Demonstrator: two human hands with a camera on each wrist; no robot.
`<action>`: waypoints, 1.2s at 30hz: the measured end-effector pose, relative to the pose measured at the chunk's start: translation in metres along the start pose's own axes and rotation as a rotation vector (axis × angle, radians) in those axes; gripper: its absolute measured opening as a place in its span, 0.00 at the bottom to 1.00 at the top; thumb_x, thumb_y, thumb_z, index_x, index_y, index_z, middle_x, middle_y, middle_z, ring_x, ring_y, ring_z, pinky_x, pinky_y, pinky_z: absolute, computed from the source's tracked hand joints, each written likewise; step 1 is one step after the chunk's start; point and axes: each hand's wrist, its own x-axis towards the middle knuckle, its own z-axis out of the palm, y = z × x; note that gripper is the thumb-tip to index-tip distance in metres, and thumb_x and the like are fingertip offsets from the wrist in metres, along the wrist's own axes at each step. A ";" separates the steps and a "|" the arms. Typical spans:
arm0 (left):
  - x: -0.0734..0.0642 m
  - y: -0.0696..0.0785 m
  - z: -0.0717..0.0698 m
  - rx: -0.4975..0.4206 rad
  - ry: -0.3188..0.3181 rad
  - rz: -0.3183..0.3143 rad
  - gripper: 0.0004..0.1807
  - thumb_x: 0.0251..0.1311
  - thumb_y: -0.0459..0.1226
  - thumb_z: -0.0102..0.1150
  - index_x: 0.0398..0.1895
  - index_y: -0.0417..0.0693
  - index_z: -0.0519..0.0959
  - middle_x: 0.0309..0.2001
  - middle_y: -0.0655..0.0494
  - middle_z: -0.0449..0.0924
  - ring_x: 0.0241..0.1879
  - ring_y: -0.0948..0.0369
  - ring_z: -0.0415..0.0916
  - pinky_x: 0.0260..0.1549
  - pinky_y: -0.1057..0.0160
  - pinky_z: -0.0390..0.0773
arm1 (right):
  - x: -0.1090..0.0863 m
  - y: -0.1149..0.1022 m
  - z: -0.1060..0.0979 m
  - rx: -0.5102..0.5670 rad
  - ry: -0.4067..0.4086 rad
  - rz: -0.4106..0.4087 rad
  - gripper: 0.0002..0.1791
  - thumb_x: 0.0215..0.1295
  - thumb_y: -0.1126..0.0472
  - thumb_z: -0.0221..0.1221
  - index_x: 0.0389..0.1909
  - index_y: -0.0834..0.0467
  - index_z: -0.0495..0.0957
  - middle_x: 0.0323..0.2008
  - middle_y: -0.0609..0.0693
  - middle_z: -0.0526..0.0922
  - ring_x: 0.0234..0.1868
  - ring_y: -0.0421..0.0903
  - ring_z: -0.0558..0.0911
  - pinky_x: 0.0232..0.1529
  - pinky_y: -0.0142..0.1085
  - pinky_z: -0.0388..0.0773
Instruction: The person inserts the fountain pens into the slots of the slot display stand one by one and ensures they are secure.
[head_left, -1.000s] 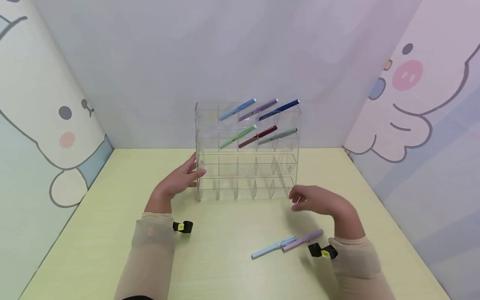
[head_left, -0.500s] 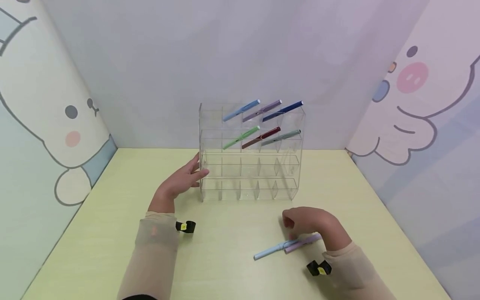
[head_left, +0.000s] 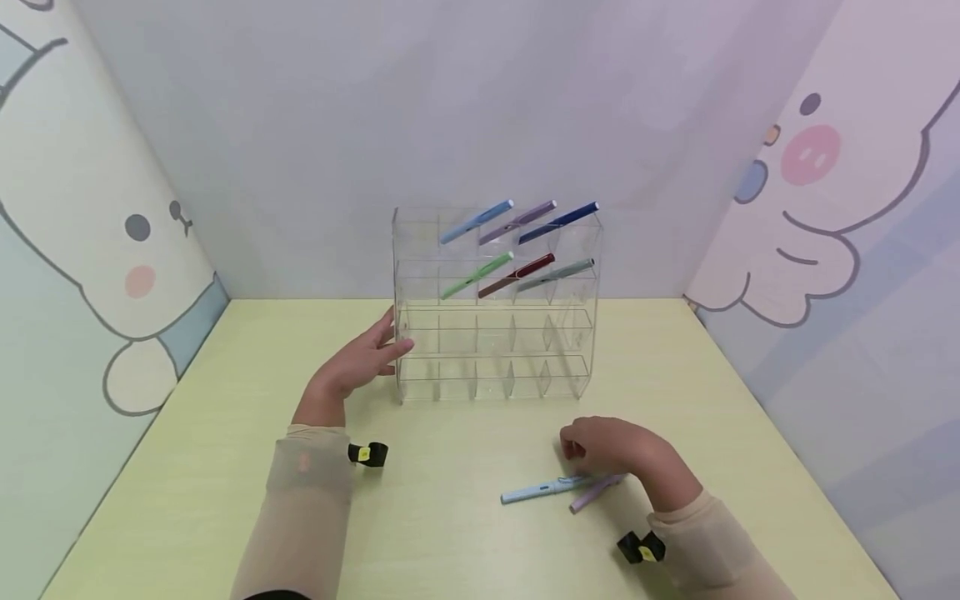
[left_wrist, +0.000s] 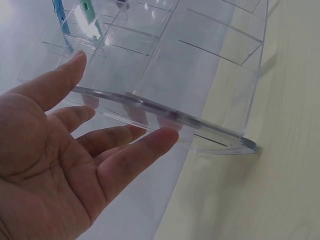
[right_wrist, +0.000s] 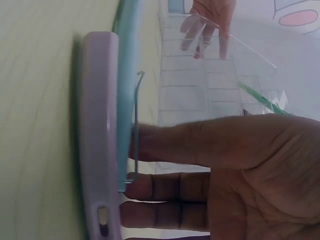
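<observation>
My left hand [head_left: 360, 358] rests at the left side of a clear acrylic pen rack [head_left: 495, 387]. In the left wrist view, the fingers [left_wrist: 137, 152] are spread along the rack's side edge, thumb toward its front. My right hand [head_left: 611, 450] is low over the table, pinching a light blue pen [head_left: 528, 493] near its clip end. A light purple pen [head_left: 592, 497] lies against it, partly hidden below the hand. In the right wrist view, thumb and fingertips meet the light blue pen [right_wrist: 129, 65] beside its wire clip, with the purple pen [right_wrist: 100, 110] in front.
The rack's upper tier holds a blue pen [head_left: 476, 222], a purple pen [head_left: 517, 222] and a dark blue pen [head_left: 558, 223]. Below them lean a green pen [head_left: 476, 277], a dark red pen [head_left: 517, 276] and a grey-green pen [head_left: 557, 275]. A curtain [head_left: 480, 108] stands behind.
My right hand has come down from beside the rack's lower right corner to the two loose pens. Both pens have turned slightly. The left hand stays at the rack.
</observation>
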 end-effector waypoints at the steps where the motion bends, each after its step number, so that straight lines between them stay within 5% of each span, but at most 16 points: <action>1: 0.000 0.000 0.000 0.002 -0.004 0.003 0.47 0.65 0.62 0.52 0.73 0.86 0.29 0.80 0.50 0.37 0.62 0.35 0.70 0.68 0.30 0.44 | -0.001 0.000 0.000 0.007 -0.003 0.006 0.09 0.56 0.60 0.67 0.32 0.45 0.77 0.31 0.39 0.72 0.33 0.40 0.71 0.37 0.37 0.71; 9: 0.000 0.003 0.001 -0.018 -0.013 -0.004 0.47 0.65 0.61 0.53 0.74 0.86 0.30 0.80 0.51 0.37 0.62 0.36 0.70 0.69 0.31 0.44 | -0.006 -0.004 0.003 0.004 -0.033 0.024 0.15 0.51 0.53 0.73 0.31 0.45 0.75 0.29 0.40 0.71 0.32 0.41 0.70 0.34 0.37 0.69; 17: -0.016 0.027 0.004 -0.041 -0.039 -0.028 0.46 0.72 0.52 0.50 0.77 0.76 0.28 0.80 0.48 0.35 0.64 0.33 0.67 0.70 0.33 0.42 | -0.005 -0.003 0.010 -0.122 0.023 -0.053 0.16 0.49 0.67 0.64 0.20 0.44 0.70 0.24 0.39 0.68 0.27 0.39 0.66 0.27 0.33 0.64; 24: -0.017 0.027 0.005 -0.039 -0.044 -0.024 0.46 0.72 0.52 0.50 0.77 0.74 0.27 0.80 0.48 0.35 0.64 0.33 0.67 0.70 0.33 0.43 | -0.005 0.001 -0.001 -0.012 0.010 -0.034 0.12 0.56 0.60 0.63 0.23 0.43 0.71 0.21 0.37 0.69 0.25 0.36 0.67 0.28 0.32 0.65; 29: -0.016 0.026 0.005 -0.049 -0.044 -0.019 0.46 0.72 0.51 0.50 0.77 0.73 0.27 0.80 0.47 0.35 0.63 0.32 0.67 0.70 0.33 0.43 | -0.006 0.009 -0.014 0.126 0.041 -0.129 0.06 0.64 0.58 0.61 0.32 0.44 0.74 0.25 0.39 0.72 0.28 0.36 0.69 0.30 0.33 0.67; 36: -0.015 0.023 0.004 -0.055 -0.045 -0.007 0.46 0.73 0.51 0.50 0.78 0.71 0.27 0.80 0.48 0.36 0.63 0.32 0.67 0.70 0.32 0.43 | 0.002 0.016 -0.024 0.317 0.199 -0.212 0.02 0.70 0.54 0.60 0.40 0.45 0.77 0.31 0.43 0.81 0.30 0.38 0.77 0.31 0.33 0.76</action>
